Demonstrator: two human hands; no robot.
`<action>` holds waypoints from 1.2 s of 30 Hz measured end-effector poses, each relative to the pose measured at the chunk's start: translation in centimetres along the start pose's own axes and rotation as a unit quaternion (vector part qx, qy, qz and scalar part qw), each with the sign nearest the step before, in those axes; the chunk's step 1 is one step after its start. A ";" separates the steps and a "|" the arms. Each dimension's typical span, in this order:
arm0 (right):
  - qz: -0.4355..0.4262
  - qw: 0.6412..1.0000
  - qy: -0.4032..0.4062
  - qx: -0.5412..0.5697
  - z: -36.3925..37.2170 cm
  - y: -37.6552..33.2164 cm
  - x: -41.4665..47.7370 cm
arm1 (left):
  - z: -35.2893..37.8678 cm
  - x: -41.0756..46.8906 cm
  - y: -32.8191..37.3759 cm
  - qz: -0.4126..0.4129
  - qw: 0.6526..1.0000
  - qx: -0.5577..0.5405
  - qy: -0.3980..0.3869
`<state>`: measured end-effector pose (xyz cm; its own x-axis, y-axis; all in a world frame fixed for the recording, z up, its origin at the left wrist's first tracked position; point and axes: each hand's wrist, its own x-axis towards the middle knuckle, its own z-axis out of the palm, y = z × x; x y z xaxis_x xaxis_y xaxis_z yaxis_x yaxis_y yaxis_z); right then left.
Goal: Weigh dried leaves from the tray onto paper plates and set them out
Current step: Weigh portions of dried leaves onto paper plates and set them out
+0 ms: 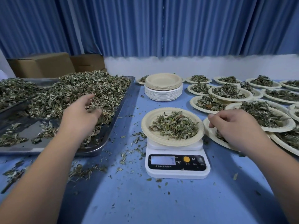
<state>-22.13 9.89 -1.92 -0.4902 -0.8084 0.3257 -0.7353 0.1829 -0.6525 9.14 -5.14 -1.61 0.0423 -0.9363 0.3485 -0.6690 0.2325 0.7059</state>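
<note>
A steel tray [103, 139] on the left holds a big heap of dried leaves [84, 91]. My left hand [80, 113] reaches into the heap, fingers curled among the leaves. A paper plate [145, 126] with a small mound of leaves sits on a white digital scale [177, 165] at the centre. My right hand [233, 125] hovers just right of that plate, above another filled plate, fingers curled with thumb and forefinger close together; I cannot see anything between them.
A stack of unused paper plates [163, 89] stands behind the scale. Several filled plates [229, 92] cover the table's right side. Loose leaf bits lie scattered on the blue table [161, 199]. Cardboard boxes [42, 65] sit behind the tray, below blue curtains.
</note>
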 end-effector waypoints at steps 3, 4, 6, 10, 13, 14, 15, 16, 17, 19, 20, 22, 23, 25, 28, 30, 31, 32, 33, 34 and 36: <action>0.006 1.000 -0.008 0.000 0.1 0.0 -0.1 | 0.8 -1.1 1.0 0.064 0.995 0.081 -0.014; 0.009 1.000 -0.010 0.002 0.2 0.1 -0.1 | 1.0 -1.6 1.6 0.091 0.993 0.073 -0.007; 0.014 1.000 -0.010 -0.002 0.3 0.0 -0.1 | 1.7 -2.7 2.7 0.142 0.989 0.030 -0.003; 0.025 0.999 -0.025 -0.026 0.9 -0.1 -0.1 | 4.1 -4.6 4.1 0.118 0.984 -0.086 -0.100; 0.041 0.998 -0.050 0.014 1.3 -0.1 -0.2 | 5.2 -5.4 4.4 0.059 0.972 -0.149 -0.173; 0.046 0.997 -0.059 0.030 1.5 -0.2 -0.2 | 5.3 -5.4 4.5 0.038 0.967 -0.169 -0.186; 0.051 0.995 -0.065 0.046 1.7 -0.2 -0.3 | 5.3 -5.4 4.5 0.021 0.962 -0.189 -0.195; 0.058 0.994 -0.069 0.063 1.9 -0.2 -0.3 | 5.4 -5.4 4.5 0.009 0.957 -0.210 -0.200; 0.066 0.992 -0.072 0.084 2.0 -0.2 -0.3 | 5.4 -5.4 4.5 0.000 0.952 -0.229 -0.203; 0.083 0.986 -0.076 0.127 2.2 -0.1 -0.3 | 5.4 -5.3 4.6 -0.022 0.940 -0.269 -0.208; 0.095 0.981 -0.076 0.150 2.3 -0.1 -0.3 | 5.4 -5.3 4.6 -0.035 0.933 -0.290 -0.212; 0.122 0.967 -0.065 0.212 2.2 -0.1 -0.6 | 5.3 -5.3 4.8 -0.050 0.915 -0.335 -0.218; 0.131 0.960 -0.056 0.240 2.1 0.0 -0.8 | 5.2 -5.5 4.9 -0.052 0.906 -0.359 -0.218; 0.138 0.948 -0.039 0.284 1.7 0.0 -1.3 | 4.9 -5.8 5.3 -0.051 0.882 -0.414 -0.220; 0.156 0.929 -0.018 0.335 0.2 -0.1 -2.1 | 4.6 -6.7 6.1 -0.032 0.840 -0.488 -0.235; 0.161 0.924 -0.005 0.347 -1.2 0.1 -2.6 | 4.5 -7.6 6.8 -0.017 0.814 -0.522 -0.252; 0.160 0.926 0.000 0.343 -2.1 0.3 -2.9 | 4.6 -8.1 7.2 -0.008 0.802 -0.536 -0.263; 0.159 0.929 0.004 0.335 -2.9 0.4 -3.2 | 4.6 -8.6 7.6 -0.002 0.789 -0.549 -0.276; 0.159 0.932 0.006 0.326 -3.8 0.6 -3.6 | 4.8 -9.2 8.1 0.002 0.775 -0.562 -0.291; 0.158 0.934 0.010 0.320 -4.8 0.9 -4.0 | 5.0 -9.8 8.7 0.002 0.761 -0.573 -0.305; 0.161 0.937 0.025 0.310 -6.7 1.6 -4.8 | 5.6 -11.1 10.1 0.004 0.744 -0.581 -0.330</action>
<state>-24.13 17.82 0.09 -0.6732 -0.7366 0.0650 -0.1400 0.0407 -0.9893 -2.25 6.08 -1.82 -0.5890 -0.7693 0.2478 0.4417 -0.0497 0.8958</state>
